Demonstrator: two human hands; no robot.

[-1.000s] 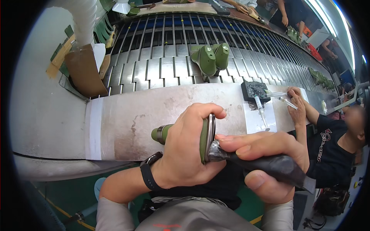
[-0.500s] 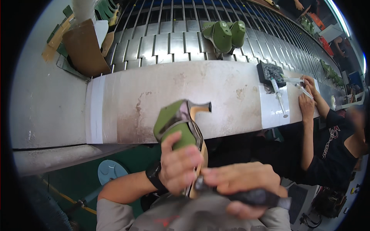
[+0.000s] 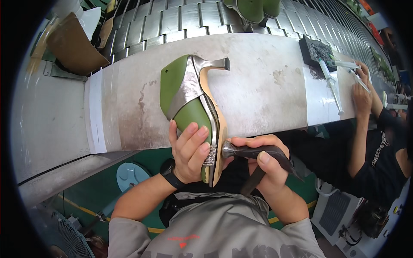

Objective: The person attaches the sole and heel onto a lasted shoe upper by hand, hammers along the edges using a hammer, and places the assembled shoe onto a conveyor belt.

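Observation:
A high-heeled sandal with silver straps (image 3: 186,92) is fitted on a green shoe last (image 3: 175,79), its tan sole facing right and its heel pointing away from me. My left hand (image 3: 189,150) is closed around the toe part of it, fingers over the green last beside a sparkling strap (image 3: 210,155). In my right hand (image 3: 275,170) is a dark shoemaker's hammer (image 3: 258,152). The round hammer face touches or nearly touches the sole near the toe; I cannot tell which. Part of the handle shows below my fingers.
A pale, stained bench (image 3: 258,86) lies beyond my hands, with a slatted metal conveyor (image 3: 180,19) behind it carrying green lasts (image 3: 249,9). A black block (image 3: 316,51) and syringes (image 3: 330,81) lie on the right, near a co-worker's hands (image 3: 362,92). A fan (image 3: 64,238) stands lower left.
My view has tilted down, so the bench sits higher. The hammer head has come up against the sole's edge, and the blurred hands now look steadier. Both hands keep their hold.

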